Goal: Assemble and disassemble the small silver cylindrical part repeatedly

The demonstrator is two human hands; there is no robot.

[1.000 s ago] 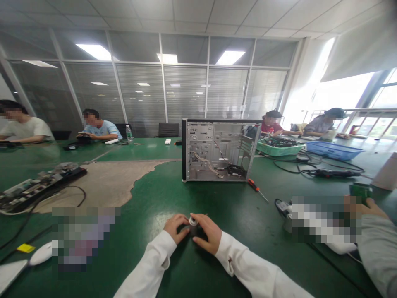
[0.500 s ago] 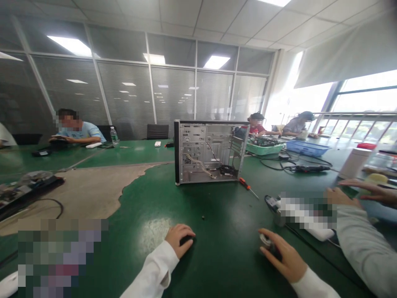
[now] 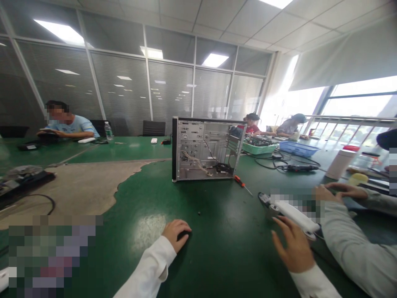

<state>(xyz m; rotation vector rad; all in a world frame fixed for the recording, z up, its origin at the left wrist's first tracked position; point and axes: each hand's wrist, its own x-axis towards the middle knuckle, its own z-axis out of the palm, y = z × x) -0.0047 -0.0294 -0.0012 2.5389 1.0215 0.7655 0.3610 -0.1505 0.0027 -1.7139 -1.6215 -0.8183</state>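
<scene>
1. Small grey cylinder (image 3: 273, 210): on the green table (image 3: 223, 252), at 4 o'clock in the view, just beside the near end of the white power strip (image 3: 296, 215).
2. Right hand (image 3: 294, 245): at the cylinder's 5 o'clock, fingers spread; cannot tell if they touch it.
3. Left hand (image 3: 175, 234): between 8 and 9 o'clock, fingers curled; cannot tell whether they pinch anything.
4. Screwdriver (image 3: 240, 183): at 10 o'clock, beside the open computer case (image 3: 198, 138).

I'm in an office with an electronics-workshop look: glass partition (image 3: 119, 93), tiled ceiling (image 3: 176, 16), a long green table (image 3: 226, 236) with people around it, an open computer case (image 3: 194, 138), a screwdriver (image 3: 239, 181)
</scene>
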